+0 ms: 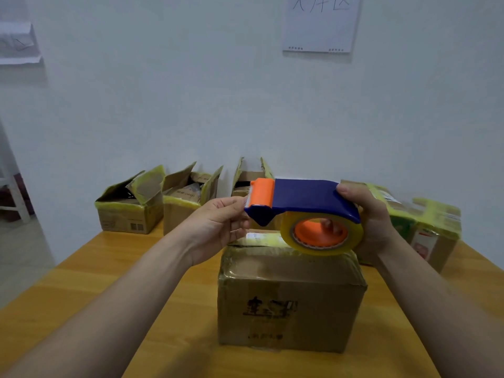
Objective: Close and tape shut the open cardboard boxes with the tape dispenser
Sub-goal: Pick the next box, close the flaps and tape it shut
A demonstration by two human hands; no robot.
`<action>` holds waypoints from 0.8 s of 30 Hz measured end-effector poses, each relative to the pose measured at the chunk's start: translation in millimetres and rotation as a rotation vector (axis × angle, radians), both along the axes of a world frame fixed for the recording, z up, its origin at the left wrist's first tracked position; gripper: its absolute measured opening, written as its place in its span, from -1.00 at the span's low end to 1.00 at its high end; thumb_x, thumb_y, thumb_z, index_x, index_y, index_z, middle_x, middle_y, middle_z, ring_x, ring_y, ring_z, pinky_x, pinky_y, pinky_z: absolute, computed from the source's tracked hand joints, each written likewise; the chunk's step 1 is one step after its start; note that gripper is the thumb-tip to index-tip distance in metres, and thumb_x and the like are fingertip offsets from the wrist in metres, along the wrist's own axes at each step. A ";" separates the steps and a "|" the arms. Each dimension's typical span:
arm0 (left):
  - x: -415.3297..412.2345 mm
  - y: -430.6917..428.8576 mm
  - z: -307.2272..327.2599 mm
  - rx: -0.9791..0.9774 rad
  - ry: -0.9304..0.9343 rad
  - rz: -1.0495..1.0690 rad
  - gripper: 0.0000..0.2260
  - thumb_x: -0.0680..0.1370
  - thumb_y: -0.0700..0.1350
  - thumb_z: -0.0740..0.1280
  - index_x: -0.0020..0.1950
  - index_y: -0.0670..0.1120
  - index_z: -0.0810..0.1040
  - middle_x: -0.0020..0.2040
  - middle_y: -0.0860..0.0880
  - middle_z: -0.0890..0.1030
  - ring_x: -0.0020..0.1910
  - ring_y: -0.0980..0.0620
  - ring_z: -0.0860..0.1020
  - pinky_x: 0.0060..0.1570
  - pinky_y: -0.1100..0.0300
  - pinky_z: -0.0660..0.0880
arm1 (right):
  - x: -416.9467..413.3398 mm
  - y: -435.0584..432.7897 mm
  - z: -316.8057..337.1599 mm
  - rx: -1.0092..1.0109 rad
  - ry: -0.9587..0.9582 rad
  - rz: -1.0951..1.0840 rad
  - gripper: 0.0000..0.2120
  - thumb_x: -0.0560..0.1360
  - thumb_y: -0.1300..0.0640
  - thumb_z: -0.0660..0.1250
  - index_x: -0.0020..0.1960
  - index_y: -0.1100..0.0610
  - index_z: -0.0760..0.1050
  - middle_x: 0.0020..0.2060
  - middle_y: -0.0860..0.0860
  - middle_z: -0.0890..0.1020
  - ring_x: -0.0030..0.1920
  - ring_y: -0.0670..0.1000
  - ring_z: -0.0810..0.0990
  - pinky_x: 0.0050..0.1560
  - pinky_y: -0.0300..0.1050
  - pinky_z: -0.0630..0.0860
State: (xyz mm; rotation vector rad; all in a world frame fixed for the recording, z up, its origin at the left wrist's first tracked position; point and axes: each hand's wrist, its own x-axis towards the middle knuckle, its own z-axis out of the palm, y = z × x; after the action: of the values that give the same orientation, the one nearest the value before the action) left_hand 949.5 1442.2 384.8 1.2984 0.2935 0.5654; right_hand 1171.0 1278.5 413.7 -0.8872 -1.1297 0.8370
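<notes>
A blue and orange tape dispenser (302,199) with a roll of clear yellowish tape (324,236) hangs just above a closed cardboard box (289,301) in front of me. My right hand (371,216) grips the dispenser's rear, a finger showing through the roll's orange core. My left hand (218,225) has its fingertips at the orange cutter end, where they seem to pinch the tape's free end. Three open boxes stand along the wall: left (128,208), middle (188,203), and one behind the dispenser (248,178).
A taped box (420,227) wrapped in yellowish tape sits at the right, behind my right hand. Everything stands on a wooden table (109,282) against a white wall. A paper sheet (321,23) hangs on the wall. Floor and a white frame show at the left.
</notes>
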 end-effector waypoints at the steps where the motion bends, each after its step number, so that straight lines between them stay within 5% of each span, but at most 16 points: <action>1: -1.0 0.4 0.4 -0.001 0.007 -0.006 -0.74 0.67 -0.18 0.30 0.29 -0.28 0.61 -0.01 -0.18 0.60 -0.28 0.11 0.53 -0.15 0.25 0.49 | -1.8 0.0 -0.5 0.004 0.009 0.008 -0.78 0.27 -0.05 0.49 -0.25 0.11 0.68 -0.40 0.02 0.66 -0.42 -0.02 0.62 -0.38 -0.22 0.56; 4: -3.9 -0.4 4.5 0.032 0.040 -0.039 -0.78 0.63 -0.23 0.34 0.23 -0.27 0.63 -0.13 -0.12 0.62 -0.29 0.10 0.54 -0.19 0.26 0.49 | -1.6 0.4 -3.1 0.009 0.035 0.008 -0.77 0.28 -0.05 0.47 -0.21 0.11 0.70 -0.36 0.02 0.68 -0.40 -0.03 0.63 -0.38 -0.22 0.57; 9: -0.2 -2.7 11.8 0.079 0.177 0.058 -0.75 0.61 -0.04 0.40 0.14 -0.20 0.69 -0.14 -0.08 0.62 -0.28 0.09 0.50 -0.26 0.25 0.44 | 2.4 -1.2 -0.8 -0.016 0.010 -0.001 -0.74 0.31 -0.04 0.45 -0.18 0.15 0.67 -0.36 0.04 0.66 -0.39 -0.01 0.63 -0.37 -0.20 0.56; 13: 1.7 -5.4 12.7 0.140 0.251 0.124 -0.82 0.63 -0.23 0.37 0.17 -0.27 0.68 -0.16 -0.11 0.64 -0.33 0.10 0.53 -0.34 0.30 0.48 | 5.2 -3.5 -0.6 -0.043 -0.042 -0.022 -0.71 0.31 -0.08 0.51 -0.21 0.16 0.65 -0.38 0.05 0.65 -0.40 0.00 0.62 -0.38 -0.20 0.55; 20: 3.8 -11.0 13.8 0.216 0.349 0.237 -0.86 0.63 -0.19 0.40 0.00 -0.21 0.74 -0.28 -0.10 0.63 -0.38 0.11 0.49 -0.32 0.31 0.50 | 9.5 -12.9 -2.1 -0.085 -0.119 -0.073 -0.70 0.52 0.05 0.36 -0.31 0.19 0.64 -0.43 0.07 0.62 -0.44 0.00 0.60 -0.41 -0.22 0.55; 24: -2.0 -11.6 12.9 0.197 0.345 0.275 -0.87 0.58 -0.19 0.46 0.00 -0.25 0.73 -0.29 -0.07 0.65 -0.35 0.11 0.54 -0.30 0.28 0.51 | 22.3 -20.2 0.3 -0.121 -0.173 -0.131 -0.66 0.34 -0.15 0.55 -0.31 0.14 0.67 -0.42 0.07 0.63 -0.43 0.01 0.61 -0.39 -0.19 0.55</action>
State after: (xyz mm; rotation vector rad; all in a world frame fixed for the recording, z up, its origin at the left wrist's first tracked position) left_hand 947.5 1430.6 397.7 1.5592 0.7246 0.6113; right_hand 1193.4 1258.2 414.0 -1.1396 -1.1648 0.7368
